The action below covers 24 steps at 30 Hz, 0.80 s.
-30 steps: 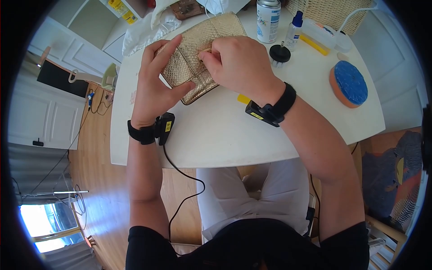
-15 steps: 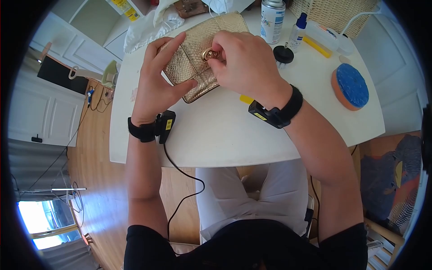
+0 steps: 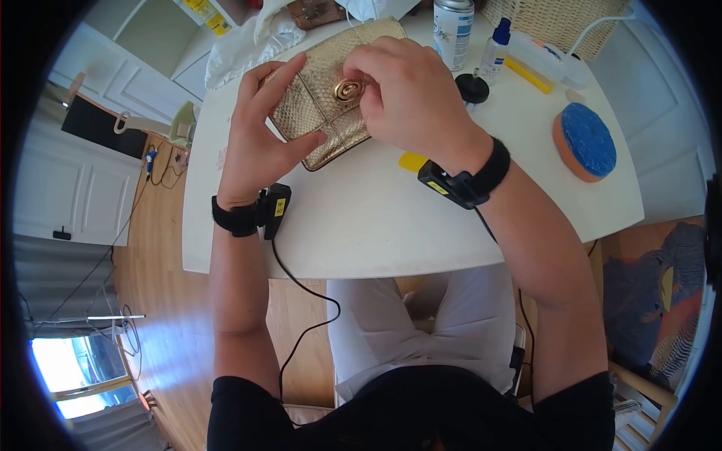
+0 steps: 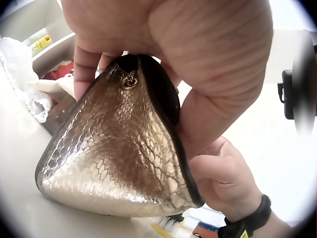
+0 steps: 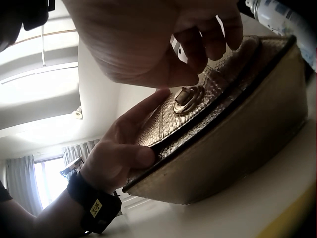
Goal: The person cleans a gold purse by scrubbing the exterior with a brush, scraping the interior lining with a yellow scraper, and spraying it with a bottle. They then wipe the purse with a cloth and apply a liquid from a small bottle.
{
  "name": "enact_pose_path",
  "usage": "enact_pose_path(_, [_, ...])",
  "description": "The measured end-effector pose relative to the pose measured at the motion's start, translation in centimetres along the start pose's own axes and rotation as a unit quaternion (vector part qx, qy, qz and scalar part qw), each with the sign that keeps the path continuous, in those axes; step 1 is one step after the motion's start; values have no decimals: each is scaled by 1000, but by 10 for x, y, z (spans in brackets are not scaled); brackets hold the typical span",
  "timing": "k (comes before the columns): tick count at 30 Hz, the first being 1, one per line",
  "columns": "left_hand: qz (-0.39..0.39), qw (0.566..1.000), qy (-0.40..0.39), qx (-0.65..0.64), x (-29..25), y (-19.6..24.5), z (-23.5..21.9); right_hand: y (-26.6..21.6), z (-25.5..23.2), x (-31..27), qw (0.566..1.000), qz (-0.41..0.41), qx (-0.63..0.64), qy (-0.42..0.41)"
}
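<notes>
A gold handbag with a snakeskin texture and dark edges stands on the table, its flap toward me. My left hand grips its left end, with the thumb at the near edge and the fingers on the far side. In the left wrist view, a small ring sits on the bag's gusset below that hand. A round gold turn-lock clasp is mounted on the flap. Close beside the clasp hovers my right hand, its fingers loosely curled, with the clasp free of them in the right wrist view.
Behind the right hand stand a spray can, a blue-capped bottle and a round black brush. A blue-and-orange sponge disc lies at the right. White cloth lies at the back left. A cable hangs from the left wrist.
My right hand has come off the clasp and shifted slightly right. The clasp, mostly covered before, now shows in full. The left hand has kept its grip on the handbag.
</notes>
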<state>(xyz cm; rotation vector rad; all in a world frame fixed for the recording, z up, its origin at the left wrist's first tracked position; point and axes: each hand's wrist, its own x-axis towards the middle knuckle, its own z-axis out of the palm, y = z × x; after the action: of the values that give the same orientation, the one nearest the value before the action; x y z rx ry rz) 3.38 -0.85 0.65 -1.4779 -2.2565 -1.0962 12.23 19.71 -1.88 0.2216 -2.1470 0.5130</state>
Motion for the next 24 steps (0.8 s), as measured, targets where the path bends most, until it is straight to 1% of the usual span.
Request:
enact_pose_path(1, [1, 1000, 1, 0, 0, 0, 0, -3, -3, 1, 1000, 18, 0, -5])
enact_pose_path(2, [2, 1000, 2, -1, 0, 0, 0, -6, -7, 2, 1000, 18, 0, -5])
enact_pose_path(4, [3, 1000, 3, -3, 0, -2, 1, -13, -13, 5, 994, 75, -34, -71])
enact_pose_path(5, [5, 1000, 4, -6, 0, -2, 1, -13, -12, 4, 994, 75, -34, -71])
enact_pose_path(7, [3, 1000, 2, -8, 0, -2, 2, -13, -10, 4, 988, 94, -57, -111])
enact_pose_path(14, [6, 1000, -1, 4, 0, 0, 0, -15, 0, 0, 990, 64, -98, -74])
enact_pose_path(16, [7, 1000, -1, 2, 0, 1, 1, -16, -2, 1, 995, 55, -71, -32])
enact_pose_path(19, [11, 1000, 1, 2, 0, 1, 1, -18, 1, 0, 996, 33, -65, -49])
enact_pose_path(20, [14, 1000, 2, 1, 0, 1, 2, -18, 0, 0, 996, 34, -65, -49])
enact_pose_path(22, [10, 1000, 1, -5, 0, 1, 2, -18, -2, -1, 997, 56, -22, -40])
enact_pose_path(24, [6, 1000, 2, -8, 0, 0, 0, -16, -3, -1, 997, 60, -33, -44])
